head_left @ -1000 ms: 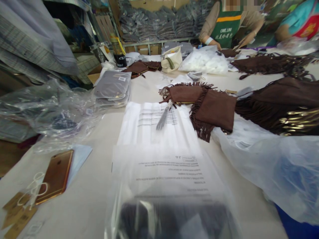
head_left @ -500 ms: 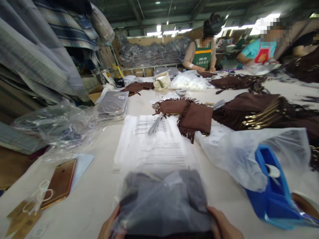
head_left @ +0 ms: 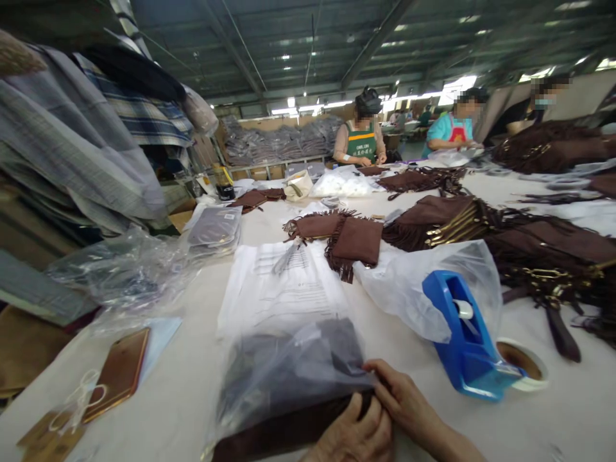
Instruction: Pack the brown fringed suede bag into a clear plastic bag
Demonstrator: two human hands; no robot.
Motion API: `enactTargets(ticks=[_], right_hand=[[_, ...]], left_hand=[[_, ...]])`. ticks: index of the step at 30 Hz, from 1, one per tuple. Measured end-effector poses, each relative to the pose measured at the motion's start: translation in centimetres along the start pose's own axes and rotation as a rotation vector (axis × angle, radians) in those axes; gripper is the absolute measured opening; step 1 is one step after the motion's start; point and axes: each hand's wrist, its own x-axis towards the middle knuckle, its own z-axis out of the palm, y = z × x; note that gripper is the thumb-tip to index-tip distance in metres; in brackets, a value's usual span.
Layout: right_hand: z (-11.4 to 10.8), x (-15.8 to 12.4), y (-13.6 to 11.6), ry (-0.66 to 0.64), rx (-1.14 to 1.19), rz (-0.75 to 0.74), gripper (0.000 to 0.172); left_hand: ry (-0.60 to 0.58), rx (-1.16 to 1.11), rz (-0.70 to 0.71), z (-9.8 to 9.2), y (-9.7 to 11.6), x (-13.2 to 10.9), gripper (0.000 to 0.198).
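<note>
A clear plastic bag [head_left: 289,366] lies on the table in front of me, with something dark grey inside. A dark brown piece [head_left: 274,428] shows along its near side. My left hand [head_left: 356,433] has its fingers curled over the near right corner of the bag, next to the brown piece. Just to the right, my right hand [head_left: 402,394] grips the bag's right edge between thumb and fingers. The two hands are touching or nearly so. Partly under the bag's far side are printed paper sheets [head_left: 283,289].
On the right stand a blue tape dispenser [head_left: 469,346], a tape roll [head_left: 527,366] and brown fringed bags [head_left: 359,240]. To the left lie a phone [head_left: 120,372], cardboard tags [head_left: 48,436] and crumpled plastic [head_left: 125,276]. Across the table, a person [head_left: 362,138] in a green apron works.
My left hand has crossed from the bag's left side to its near right corner, beside my right hand. The bag now lies lower and tilted. My view has lifted and turned slightly right.
</note>
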Motion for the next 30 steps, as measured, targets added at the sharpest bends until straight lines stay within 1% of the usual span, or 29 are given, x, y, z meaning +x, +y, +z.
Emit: enactTargets(ticks=[2,5,7,11,13,15,17,19,23,25,27,28,30], right_hand=[[-0.2,0.2,0.2,0.007,0.03,0.007,0.023],[-0.2,0.2,0.6,0.041,0.04,0.009,0.025],[-0.2,0.1,0.8,0.072,0.049,0.014,0.027],[0.1,-0.1,1.0,0.126,0.072,0.025,0.029],[0.5,-0.2,1.2,0.157,0.077,0.031,0.031],[1.0,-0.3,1.5,0.19,0.077,0.031,0.034],[1.4,-0.4,1.7,0.223,0.065,0.018,0.034],[1.6,-0.7,1.9,0.252,0.044,-0.008,0.033],[1.7,-1.3,1.8,0.268,0.022,-0.073,0.031],[1.8,-1.8,1.8,0.254,0.016,-0.1,0.03],[2.4,-2.4,2.2,0.208,0.014,-0.117,0.031],[2.8,-2.8,2.5,0.2,0.008,-0.12,0.033],[3.6,-3.6,3.4,0.227,-0.036,-0.114,0.038]], left_hand=[[-0.134,0.005,0.039,-0.4,-0.8,0.7,0.019],[-0.265,0.01,0.078,-1.2,-1.1,1.2,0.019],[-0.318,0.015,0.076,-1.5,-0.8,1.4,0.023],[-0.355,0.024,0.036,-1.4,0.1,1.3,0.035],[-0.336,0.049,0.063,-1.5,0.3,1.3,0.033],[-0.268,0.088,0.09,-1.7,0.2,1.6,0.024],[-0.196,0.114,0.087,-2.0,0.0,2.0,0.017],[-0.177,0.101,0.049,-2.3,-0.4,2.3,0.018],[-0.238,0.015,0.051,-3.1,-2.0,2.5,0.025],[-0.193,0.001,0.054,-3.5,-2.8,2.6,0.026],[-0.126,0.02,0.029,-3.9,-3.4,2.7,0.028],[-0.112,0.039,0.016,-4.0,-3.6,2.8,0.029],[-0.127,0.08,0.0,-3.9,-3.8,3.0,0.029]])
